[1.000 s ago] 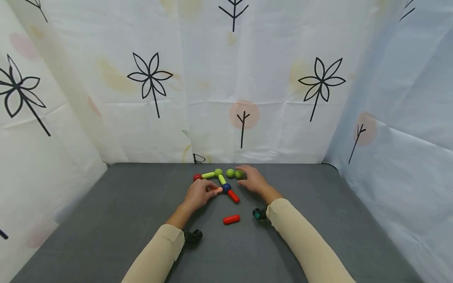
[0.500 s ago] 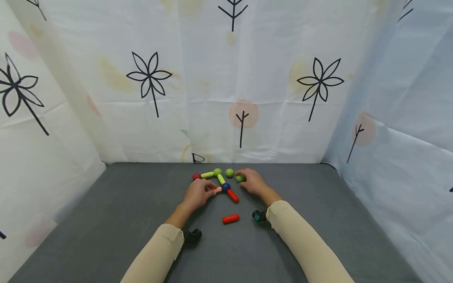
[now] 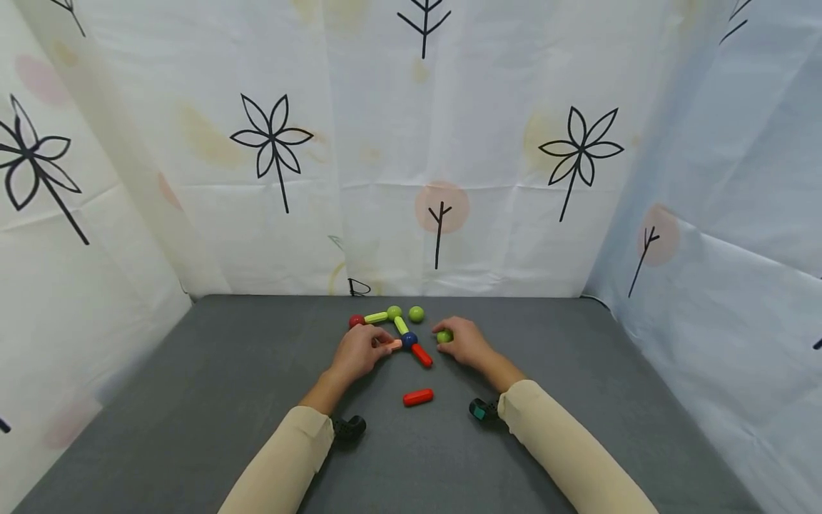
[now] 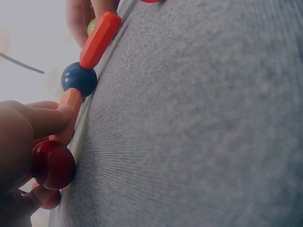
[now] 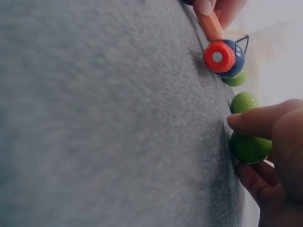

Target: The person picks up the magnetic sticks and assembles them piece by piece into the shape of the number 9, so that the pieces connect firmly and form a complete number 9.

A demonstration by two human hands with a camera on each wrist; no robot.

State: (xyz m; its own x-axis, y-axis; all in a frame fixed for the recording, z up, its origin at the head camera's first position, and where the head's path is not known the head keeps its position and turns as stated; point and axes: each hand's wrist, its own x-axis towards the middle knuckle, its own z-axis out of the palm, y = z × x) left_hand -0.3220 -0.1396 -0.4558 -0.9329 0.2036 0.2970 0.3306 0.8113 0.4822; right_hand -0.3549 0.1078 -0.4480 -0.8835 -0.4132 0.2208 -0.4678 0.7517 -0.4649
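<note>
My left hand (image 3: pixel 358 351) pinches an orange magnetic rod (image 4: pixel 71 105) between thumb and fingers. One end of this rod meets a dark blue ball (image 4: pixel 78 79); a dark red ball (image 4: pixel 54 165) sits at its other end. From the blue ball a red rod (image 3: pixel 421 355) points toward the wearer, and a lime rod (image 3: pixel 401 325) runs back to a green ball (image 3: pixel 394 313). A second lime rod (image 3: pixel 376 318) links that green ball to another red ball (image 3: pixel 356 321). To the right of the assembly, my right hand (image 3: pixel 469 344) grips a separate green ball (image 5: pixel 248 147) with its thumb and fingers.
A loose green ball (image 3: pixel 416 314) lies behind the assembly, near the table's back edge. Closer to the wearer, a loose red rod (image 3: pixel 418 397) rests on the dark grey tabletop (image 3: pixel 193 428). Patterned white curtains (image 3: pixel 385 143) enclose the back and sides.
The right hand has closed on the right-hand green ball and drawn it nearer and slightly right, away from the other loose green ball. The left hand keeps its pinch and stays in place.
</note>
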